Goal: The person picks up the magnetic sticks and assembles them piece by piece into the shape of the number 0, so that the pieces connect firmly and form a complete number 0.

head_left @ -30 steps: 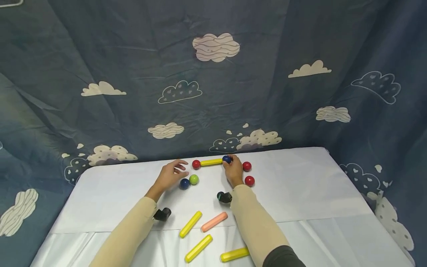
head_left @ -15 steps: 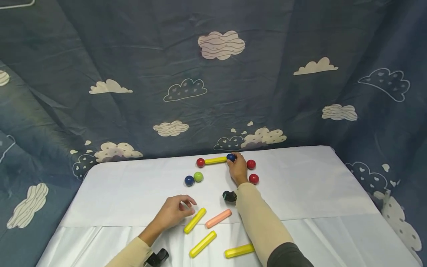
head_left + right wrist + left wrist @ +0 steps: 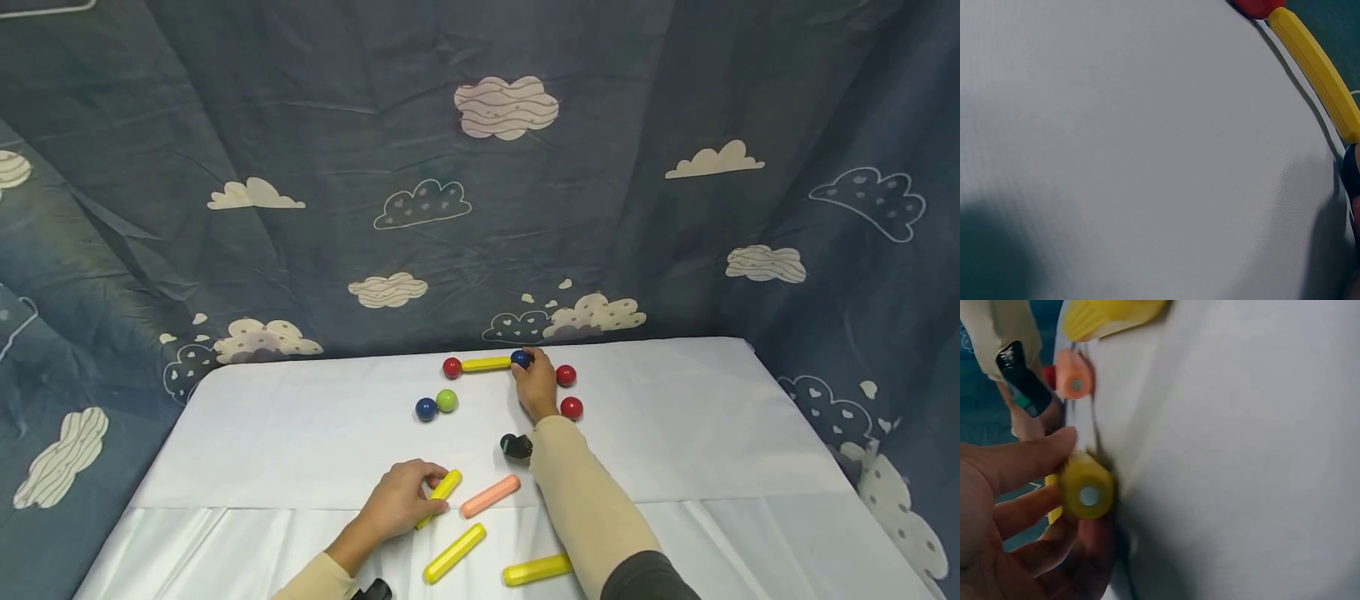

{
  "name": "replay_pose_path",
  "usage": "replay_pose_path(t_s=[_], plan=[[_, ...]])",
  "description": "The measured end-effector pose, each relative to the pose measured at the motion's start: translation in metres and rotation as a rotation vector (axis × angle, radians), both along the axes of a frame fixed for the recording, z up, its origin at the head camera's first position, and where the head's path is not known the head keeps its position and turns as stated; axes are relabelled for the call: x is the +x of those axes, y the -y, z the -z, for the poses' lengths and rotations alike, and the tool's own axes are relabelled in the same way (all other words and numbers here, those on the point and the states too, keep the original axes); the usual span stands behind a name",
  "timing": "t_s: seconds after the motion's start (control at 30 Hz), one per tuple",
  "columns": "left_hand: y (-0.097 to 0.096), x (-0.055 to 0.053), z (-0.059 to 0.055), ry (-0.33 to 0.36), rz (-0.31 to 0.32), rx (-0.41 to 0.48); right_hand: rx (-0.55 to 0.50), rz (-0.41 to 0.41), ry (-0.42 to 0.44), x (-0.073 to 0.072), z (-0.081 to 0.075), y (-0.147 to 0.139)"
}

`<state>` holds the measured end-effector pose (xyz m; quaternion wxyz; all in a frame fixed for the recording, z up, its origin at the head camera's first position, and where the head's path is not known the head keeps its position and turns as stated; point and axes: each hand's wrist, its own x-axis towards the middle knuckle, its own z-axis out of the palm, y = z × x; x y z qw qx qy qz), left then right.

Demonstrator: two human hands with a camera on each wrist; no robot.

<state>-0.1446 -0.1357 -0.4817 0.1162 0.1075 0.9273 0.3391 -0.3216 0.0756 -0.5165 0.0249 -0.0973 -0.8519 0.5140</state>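
Observation:
My left hand point(image 3: 401, 502) pinches a yellow rod point(image 3: 1090, 481) between thumb and fingers near the front of the table; a round silvery disc shows at the rod's end. At the table's back edge, my right hand point(image 3: 537, 388) grips a dark blue ball point(image 3: 520, 358). That ball sits at one end of another yellow rod point(image 3: 486, 364), whose other end meets a red ball point(image 3: 452, 367). In the right wrist view, this second rod point(image 3: 1316, 72) runs along the upper right, with only a sliver of fingers showing.
A salmon rod point(image 3: 491, 497) and two yellow rods, one left point(image 3: 454, 553) and one right point(image 3: 537, 570), lie at the front. A blue ball point(image 3: 426, 409) touches a green ball point(image 3: 447, 401). Two red balls, upper point(image 3: 566, 376) and lower point(image 3: 572, 407), stand right of my right hand.
My left hand has come back from beside the blue and green balls towards the front and taken hold of a yellow rod. The right hand stays on the blue ball at the back.

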Motion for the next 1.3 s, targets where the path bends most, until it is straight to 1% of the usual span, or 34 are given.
replay_pose_path(t_s=[0.03,0.1,0.17,0.23,0.33,0.53,0.63,0.77,0.83,0.93,1.07,1.17,1.3], plan=[[0.0,0.0,-0.001,0.018,0.003,0.009,0.0,0.0,0.006,0.001,0.001,0.0],[-0.002,-0.001,-0.003,0.063,0.001,0.054,0.004,-0.002,0.014,0.003,0.002,0.0],[-0.003,-0.002,-0.004,0.121,-0.011,0.129,0.007,-0.003,0.017,0.004,0.003,-0.001],[-0.005,-0.006,-0.004,0.179,-0.036,0.217,0.005,-0.004,0.01,0.006,0.003,-0.001],[-0.009,-0.015,-0.003,0.235,-0.087,0.328,-0.001,-0.009,-0.007,0.007,0.003,0.0],[-0.022,-0.038,-0.003,0.254,-0.187,0.479,-0.011,-0.016,-0.01,0.003,0.001,0.002],[-0.032,-0.051,-0.004,0.249,-0.233,0.516,-0.004,-0.018,-0.007,0.0,0.002,0.003],[-0.046,-0.066,-0.003,0.219,-0.283,0.522,0.004,-0.003,-0.01,-0.001,0.002,0.005],[-0.052,-0.072,0.0,0.203,-0.309,0.516,0.014,-0.001,-0.009,-0.001,0.002,0.005],[-0.055,-0.081,0.003,0.176,-0.339,0.495,0.027,-0.006,-0.01,-0.001,0.001,0.005],[-0.056,-0.092,0.005,0.138,-0.353,0.437,0.04,-0.018,-0.024,-0.001,0.001,0.005],[-0.056,-0.098,0.005,0.135,-0.363,0.402,0.039,-0.016,-0.03,0.0,0.001,0.002],[-0.055,-0.101,0.005,0.124,-0.377,0.356,0.028,-0.012,-0.029,-0.001,0.0,-0.001]])
